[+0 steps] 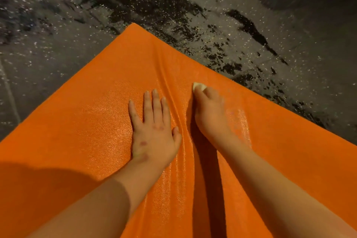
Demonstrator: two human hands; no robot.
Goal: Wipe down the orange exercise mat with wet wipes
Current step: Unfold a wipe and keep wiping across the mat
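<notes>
Both hands rest on the orange mat (77, 121): left hand (154, 133) spread flat, right hand (210, 112) pinching a wet wipe (199, 86) at its fingertips.

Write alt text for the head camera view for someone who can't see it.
A person's right hand holds a bunched wet wipe against an orange exercise mat, while the left hand lies flat beside ripples in it. Speckled dark floor surrounds the mat's far corner.
</notes>
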